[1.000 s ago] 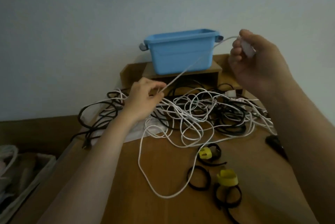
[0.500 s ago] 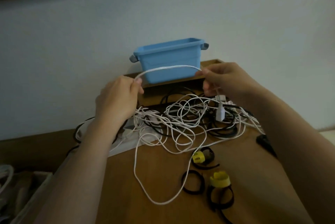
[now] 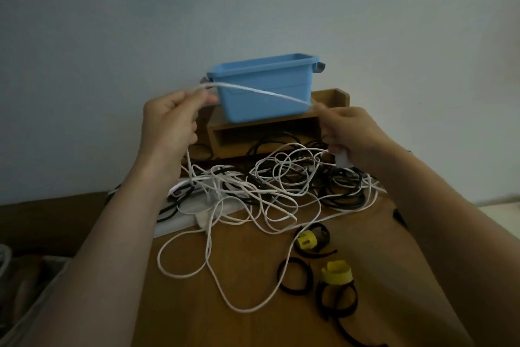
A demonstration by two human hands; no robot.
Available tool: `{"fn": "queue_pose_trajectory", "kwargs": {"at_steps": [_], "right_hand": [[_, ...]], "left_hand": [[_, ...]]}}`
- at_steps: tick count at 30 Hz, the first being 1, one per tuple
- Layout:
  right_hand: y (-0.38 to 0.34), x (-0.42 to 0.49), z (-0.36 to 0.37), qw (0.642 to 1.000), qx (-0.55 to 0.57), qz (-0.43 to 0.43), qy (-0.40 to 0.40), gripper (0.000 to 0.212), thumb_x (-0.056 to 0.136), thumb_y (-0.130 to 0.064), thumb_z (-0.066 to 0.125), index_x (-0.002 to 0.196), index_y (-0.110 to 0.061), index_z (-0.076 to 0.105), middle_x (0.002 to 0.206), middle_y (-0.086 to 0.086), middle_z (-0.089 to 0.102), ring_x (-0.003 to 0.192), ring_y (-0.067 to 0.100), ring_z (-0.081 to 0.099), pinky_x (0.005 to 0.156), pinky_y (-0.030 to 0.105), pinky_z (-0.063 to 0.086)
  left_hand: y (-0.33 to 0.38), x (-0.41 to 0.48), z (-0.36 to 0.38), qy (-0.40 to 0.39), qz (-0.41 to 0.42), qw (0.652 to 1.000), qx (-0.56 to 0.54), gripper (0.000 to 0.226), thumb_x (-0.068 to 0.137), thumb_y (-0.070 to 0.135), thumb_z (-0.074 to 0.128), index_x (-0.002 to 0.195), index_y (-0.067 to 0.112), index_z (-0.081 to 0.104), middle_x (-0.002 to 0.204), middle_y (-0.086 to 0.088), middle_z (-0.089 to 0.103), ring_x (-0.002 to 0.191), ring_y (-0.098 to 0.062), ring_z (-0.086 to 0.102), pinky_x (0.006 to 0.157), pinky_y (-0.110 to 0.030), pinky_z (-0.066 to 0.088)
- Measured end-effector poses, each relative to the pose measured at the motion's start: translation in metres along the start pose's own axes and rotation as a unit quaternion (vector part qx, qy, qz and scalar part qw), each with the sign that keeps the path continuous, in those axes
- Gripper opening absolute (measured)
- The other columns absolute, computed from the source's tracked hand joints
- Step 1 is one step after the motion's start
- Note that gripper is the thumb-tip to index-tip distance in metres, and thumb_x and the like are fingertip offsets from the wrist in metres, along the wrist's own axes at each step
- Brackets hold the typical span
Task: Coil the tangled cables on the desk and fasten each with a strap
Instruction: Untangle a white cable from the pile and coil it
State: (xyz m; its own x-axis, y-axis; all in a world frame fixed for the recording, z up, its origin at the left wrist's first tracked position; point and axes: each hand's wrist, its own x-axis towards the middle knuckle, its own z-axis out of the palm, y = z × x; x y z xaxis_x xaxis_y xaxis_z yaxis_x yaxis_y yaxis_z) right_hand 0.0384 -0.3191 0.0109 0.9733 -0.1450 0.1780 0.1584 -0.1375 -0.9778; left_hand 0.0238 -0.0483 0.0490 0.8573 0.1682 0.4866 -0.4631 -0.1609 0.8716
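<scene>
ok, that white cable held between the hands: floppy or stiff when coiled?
Probably floppy: the white cable runs straight only between the left hand and right hand; the rest lies in loose loops on the desk. Likely light, since pinches alone hold it up. May snag: its loops cross the black cables.

The light is weak and bluish, and it falls evenly on the wall, so shadows are soft. The bench looks dark and murky. The whole picture is a little soft and grainy; the raised white cable is slightly smeared. The forearms look stretched toward the lower corners.
</scene>
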Motion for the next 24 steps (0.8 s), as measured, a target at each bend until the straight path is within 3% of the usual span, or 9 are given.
{"fn": "queue_pose_trajectory", "kwargs": {"at_steps": [1,4,7,10,13,16,18,20,24], "right_hand": [[-0.001,0.004,-0.002,0.992,0.125,0.028,0.007,0.037,0.102,-0.038,0.058,0.071,-0.018,0.054,0.055,-0.005,0.036,0.044,0.009,0.032,0.043,0.022,0.033],[-0.005,0.014,-0.016,0.907,0.408,0.104,0.026,0.045,0.105,-0.028,0.05,0.062,-0.02,0.041,0.05,-0.007,0.026,0.039,0.006,0.022,0.04,0.017,0.023],[-0.005,0.021,-0.033,0.83,0.541,0.121,0.069,0.047,0.107,-0.027,0.045,0.061,-0.019,0.039,0.045,-0.008,0.021,0.037,0.008,0.019,0.042,0.018,0.021],[-0.001,0.02,-0.041,0.795,0.59,0.097,0.102,0.039,0.107,-0.02,0.041,0.07,-0.014,0.049,0.051,-0.007,0.024,0.042,0.009,0.022,0.046,0.019,0.027],[-0.003,0.015,-0.034,0.818,0.563,0.072,0.093,0.023,0.107,-0.013,0.041,0.096,-0.006,0.061,0.059,-0.004,0.043,0.05,0.007,0.036,0.056,0.019,0.034],[-0.005,0.014,-0.022,0.895,0.442,0.033,0.047,0.017,0.104,-0.011,0.048,0.107,-0.008,0.065,0.072,-0.002,0.063,0.059,0.008,0.055,0.057,0.02,0.044],[-0.006,0.011,-0.014,0.953,0.301,-0.016,0.014,0.019,0.105,-0.013,0.048,0.105,-0.01,0.066,0.085,0.001,0.072,0.068,0.011,0.063,0.061,0.025,0.049],[-0.007,0.003,-0.005,0.988,0.143,-0.059,-0.027,0.021,0.107,-0.014,0.046,0.104,-0.009,0.067,0.098,0.006,0.076,0.076,0.015,0.069,0.067,0.028,0.054],[-0.014,-0.014,0.015,0.985,-0.019,-0.1,-0.137,0.023,0.108,-0.012,0.045,0.104,-0.008,0.067,0.102,0.009,0.077,0.09,0.019,0.075,0.08,0.027,0.06]], "left_hand": [[-0.007,0.003,-0.001,-0.025,-0.037,0.999,-0.014,0.015,0.097,0.026,0.064,0.087,0.019,0.075,0.055,0.011,0.037,0.051,-0.007,0.031,0.045,-0.021,0.025],[-0.029,0.009,-0.001,-0.067,-0.099,0.993,0.006,0.011,0.097,0.017,0.062,0.087,0.016,0.068,0.058,0.007,0.048,0.052,-0.009,0.037,0.046,-0.021,0.03],[-0.047,0.005,-0.001,-0.08,-0.107,0.987,0.095,0.014,0.1,0.017,0.06,0.088,0.018,0.067,0.064,0.003,0.056,0.055,-0.009,0.045,0.051,-0.024,0.038],[-0.056,-0.003,0.004,-0.093,-0.112,0.979,0.145,0.011,0.1,0.021,0.062,0.093,0.019,0.07,0.077,0.003,0.065,0.065,-0.009,0.053,0.06,-0.024,0.041],[-0.062,-0.01,0.013,-0.108,-0.069,0.96,0.248,0.009,0.1,0.021,0.062,0.095,0.023,0.069,0.089,0.005,0.067,0.082,-0.009,0.061,0.064,-0.022,0.04],[-0.057,-0.017,0.024,-0.169,0.008,0.914,0.369,0.007,0.098,0.024,0.064,0.098,0.027,0.071,0.093,0.014,0.063,0.089,-0.004,0.059,0.069,-0.021,0.042],[-0.049,-0.019,0.028,-0.225,0.042,0.9,0.37,0.008,0.098,0.026,0.065,0.098,0.031,0.071,0.097,0.017,0.065,0.096,-0.002,0.06,0.082,-0.027,0.048],[-0.039,-0.021,0.028,-0.277,0.07,0.895,0.343,0.008,0.097,0.029,0.066,0.095,0.035,0.071,0.097,0.02,0.068,0.094,0.002,0.063,0.085,-0.029,0.051],[-0.016,-0.025,0.029,-0.317,0.119,0.908,0.248,0.006,0.094,0.03,0.068,0.094,0.031,0.074,0.087,0.018,0.071,0.083,0.001,0.066,0.074,-0.023,0.049]]}}
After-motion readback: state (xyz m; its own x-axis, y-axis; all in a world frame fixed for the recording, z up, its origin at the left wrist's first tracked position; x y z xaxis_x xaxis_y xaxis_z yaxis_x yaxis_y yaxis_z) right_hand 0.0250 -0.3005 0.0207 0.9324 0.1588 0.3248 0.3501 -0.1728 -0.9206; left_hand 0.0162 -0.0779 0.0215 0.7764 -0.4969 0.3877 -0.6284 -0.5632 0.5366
